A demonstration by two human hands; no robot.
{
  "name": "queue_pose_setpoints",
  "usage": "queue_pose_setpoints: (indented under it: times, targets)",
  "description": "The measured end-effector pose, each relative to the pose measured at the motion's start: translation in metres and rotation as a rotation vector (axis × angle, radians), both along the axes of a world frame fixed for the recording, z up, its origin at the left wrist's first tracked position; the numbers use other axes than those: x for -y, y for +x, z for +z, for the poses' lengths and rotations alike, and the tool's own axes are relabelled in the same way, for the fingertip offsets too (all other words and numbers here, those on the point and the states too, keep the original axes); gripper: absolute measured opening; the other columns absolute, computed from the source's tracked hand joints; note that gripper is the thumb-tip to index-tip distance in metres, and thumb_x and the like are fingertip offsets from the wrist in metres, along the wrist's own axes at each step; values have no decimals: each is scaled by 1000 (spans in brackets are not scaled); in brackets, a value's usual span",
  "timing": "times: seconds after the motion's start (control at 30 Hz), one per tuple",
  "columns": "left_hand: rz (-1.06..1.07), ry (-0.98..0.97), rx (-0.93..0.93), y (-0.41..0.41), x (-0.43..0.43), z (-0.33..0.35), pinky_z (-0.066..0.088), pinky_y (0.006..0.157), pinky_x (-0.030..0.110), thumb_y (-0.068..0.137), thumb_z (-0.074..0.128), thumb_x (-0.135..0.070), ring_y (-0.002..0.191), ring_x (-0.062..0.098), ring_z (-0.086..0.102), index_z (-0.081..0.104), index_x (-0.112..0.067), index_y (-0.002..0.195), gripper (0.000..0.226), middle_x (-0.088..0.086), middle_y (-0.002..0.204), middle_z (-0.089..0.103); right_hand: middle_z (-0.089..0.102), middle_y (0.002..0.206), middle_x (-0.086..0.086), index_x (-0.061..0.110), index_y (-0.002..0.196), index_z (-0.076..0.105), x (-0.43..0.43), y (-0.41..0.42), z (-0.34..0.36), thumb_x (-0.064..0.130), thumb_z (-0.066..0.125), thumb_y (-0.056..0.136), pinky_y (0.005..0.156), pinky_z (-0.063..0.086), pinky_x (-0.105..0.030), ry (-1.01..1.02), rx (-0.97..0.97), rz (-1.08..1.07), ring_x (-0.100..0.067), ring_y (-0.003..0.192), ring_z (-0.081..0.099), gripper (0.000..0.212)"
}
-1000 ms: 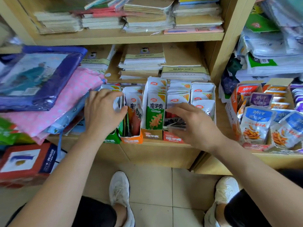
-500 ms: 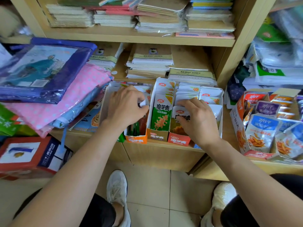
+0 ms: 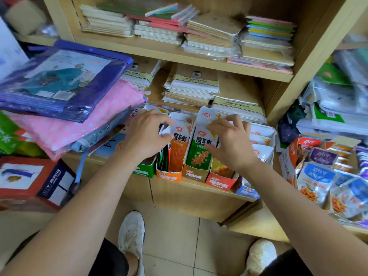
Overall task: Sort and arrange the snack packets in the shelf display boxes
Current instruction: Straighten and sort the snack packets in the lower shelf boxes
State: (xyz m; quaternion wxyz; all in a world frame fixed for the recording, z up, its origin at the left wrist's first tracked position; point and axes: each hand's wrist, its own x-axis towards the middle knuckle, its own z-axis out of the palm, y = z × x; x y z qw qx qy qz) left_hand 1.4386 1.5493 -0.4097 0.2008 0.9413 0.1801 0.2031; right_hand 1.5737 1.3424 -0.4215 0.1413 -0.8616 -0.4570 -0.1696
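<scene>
Fingers of the left hand (image 3: 146, 136) pinch the white top edge of an orange snack packet (image 3: 177, 150) standing in the orange display box (image 3: 169, 174), thumb and forefinger closed on it. Just to the right, the right hand (image 3: 232, 142) has its fingers curled over the tops of packets, touching the green packet (image 3: 200, 154) that stands upright in the tan box (image 3: 194, 174); whether it actually grips one I cannot tell. Beside these sit a green box (image 3: 143, 169) under the left wrist and a red box (image 3: 220, 181) below the right hand, all in a row at the front edge of the wooden shelf (image 3: 199, 191). Further right, white packets (image 3: 261, 140) fill another box. Behind lie stacks of notebooks (image 3: 192, 86). A pink dotted bundle (image 3: 79, 124) is heaped to the left, and blue snack packets (image 3: 316, 180) are on the far right.
</scene>
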Motion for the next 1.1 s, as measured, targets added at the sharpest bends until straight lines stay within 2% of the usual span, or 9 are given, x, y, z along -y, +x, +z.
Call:
queue_pose_setpoints:
  times: [0.13, 0.23, 0.33, 0.47, 0.6, 0.67, 0.77, 0.97, 1.1]
  targets:
    - [-35, -5, 4, -2, -2, -3, 48, 89, 39, 83, 77, -33, 109, 21, 59, 73, -32, 112, 30, -6, 115, 67, 62, 123, 2, 24, 126, 60, -23, 18, 12, 49, 70, 82, 97, 25, -43, -366, -4, -98, -26, 126, 34, 52]
    - [-54, -6, 20, -3, -2, -4, 45, 89, 38, 84, 77, -34, 113, 22, 57, 73, -31, 114, 30, -5, 118, 67, 59, 105, 2, 27, 118, 61, -31, 20, 17, 52, 71, 78, 85, 23, -41, -442, -8, -140, -25, 114, 33, 48]
    - [-71, 37, 17, -5, 0, -3, 43, 93, 41, 86, 74, -37, 113, 23, 55, 72, -31, 116, 30, -3, 119, 67, 60, 92, 2, 31, 110, 70, -26, 19, 16, 45, 73, 81, 82, 17, -40, -365, -17, -109, -24, 111, 31, 32]
    - [-119, 186, 62, -8, 6, -5, 39, 95, 42, 87, 72, -41, 114, 22, 52, 71, -31, 120, 35, -7, 120, 67, 69, 83, 10, 24, 80, 76, -1, 10, 6, 30, 86, 73, 80, 11, -36, -156, 122, 82, -24, 104, 40, 14]
    - [-316, 185, 40, -10, 18, -5, 34, 102, 39, 87, 69, -50, 125, 14, 43, 64, -37, 131, 47, -17, 132, 59, 73, 86, 16, 29, 85, 79, 16, -11, 0, 30, 89, 72, 79, 18, -37, -99, 126, 208, -24, 99, 52, 16]
    - [-410, 159, 8, -10, 25, -8, 30, 103, 37, 86, 70, -52, 125, 11, 45, 70, -40, 122, 37, -21, 132, 60, 74, 92, 18, 32, 89, 79, 22, -21, -3, 32, 88, 73, 80, 18, -36, -85, 113, 253, -25, 100, 56, 19]
    - [-455, 142, 38, -11, 29, -12, 27, 102, 34, 83, 75, -49, 115, 7, 54, 78, -39, 88, 12, -20, 122, 67, 72, 96, 20, 31, 94, 78, 28, -29, -7, 33, 89, 71, 79, 25, -40, -84, 39, 297, -24, 99, 57, 26]
    - [-416, 96, 84, -17, 30, -12, 30, 98, 30, 76, 84, -38, 106, 1, 58, 74, -36, 71, 12, -22, 112, 71, 61, 102, 26, 29, 114, 74, 33, -15, 16, 55, 56, 79, 86, 23, -35, 72, -378, 203, -8, 107, 46, 47]
    - [-415, 81, 87, -19, 31, -11, 34, 97, 32, 73, 87, -33, 98, 0, 58, 73, -35, 68, 15, -20, 110, 71, 71, 104, 4, 24, 115, 72, 5, 19, 25, 39, 60, 91, 81, 18, -36, -206, -78, 11, -23, 112, 37, 31]
